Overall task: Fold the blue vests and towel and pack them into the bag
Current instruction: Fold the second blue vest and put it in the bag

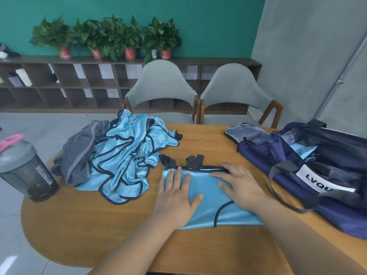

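Both hands, left hand (176, 192) and right hand (241, 187), press flat-fingered on a half-folded blue vest (210, 197) on the wooden table (99, 225), gripping nothing. Next likely comes 1 more fold before the navy duffel bag (317, 175).

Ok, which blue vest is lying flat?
The vest pressed under the left hand and right hand; those in the heap to its left are crumpled.

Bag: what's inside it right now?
Through the open top of the navy bag, a patch of light-blue fabric shows, likely a packed vest. How many pieces lie there, and anything deeper, is hidden by the bag's walls and straps.
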`<state>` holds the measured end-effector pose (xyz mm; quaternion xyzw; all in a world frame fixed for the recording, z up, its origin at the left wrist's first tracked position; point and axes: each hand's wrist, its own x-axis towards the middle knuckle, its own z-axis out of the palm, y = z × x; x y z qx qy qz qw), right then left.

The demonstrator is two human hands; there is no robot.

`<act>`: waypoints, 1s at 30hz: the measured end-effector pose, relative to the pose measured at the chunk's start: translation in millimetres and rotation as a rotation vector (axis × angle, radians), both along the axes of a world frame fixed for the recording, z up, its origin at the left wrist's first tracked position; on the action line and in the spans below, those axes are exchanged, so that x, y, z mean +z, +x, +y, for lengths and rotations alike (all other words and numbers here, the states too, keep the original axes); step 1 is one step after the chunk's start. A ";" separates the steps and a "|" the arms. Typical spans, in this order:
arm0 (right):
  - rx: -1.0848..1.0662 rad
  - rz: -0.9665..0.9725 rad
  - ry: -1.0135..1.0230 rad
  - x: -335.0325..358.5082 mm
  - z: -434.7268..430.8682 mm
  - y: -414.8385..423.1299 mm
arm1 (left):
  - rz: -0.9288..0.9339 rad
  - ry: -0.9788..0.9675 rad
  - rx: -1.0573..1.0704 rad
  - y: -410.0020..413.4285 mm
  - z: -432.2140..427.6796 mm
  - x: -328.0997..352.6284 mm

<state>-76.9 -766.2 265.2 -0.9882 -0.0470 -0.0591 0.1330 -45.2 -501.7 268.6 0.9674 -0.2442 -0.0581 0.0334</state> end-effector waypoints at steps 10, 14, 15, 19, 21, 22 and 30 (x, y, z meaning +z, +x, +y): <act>-0.303 0.126 -0.041 7.0 34.6 -31.7 | -0.087 0.054 -0.250 43.1 16.6 15.6; -0.411 0.096 -0.152 10.1 45.9 -39.5 | -0.065 -0.090 -0.101 13.5 -4.5 27.6; -0.431 0.094 -0.184 10.9 48.5 -39.2 | -0.010 -0.119 -0.052 1.0 -11.5 27.9; -0.482 0.056 -0.278 11.6 52.6 -35.6 | 0.088 -0.016 -0.049 -22.3 -22.5 12.2; -0.405 -0.079 -0.267 12.0 51.5 -33.2 | 0.060 0.024 -0.110 -11.0 -17.2 5.9; -0.305 -0.141 -0.209 11.0 50.0 -30.9 | 0.054 0.030 -0.142 -3.5 -13.9 5.2; 0.096 0.077 0.031 6.8 20.4 -12.9 | -0.050 0.106 -0.412 36.7 8.7 15.4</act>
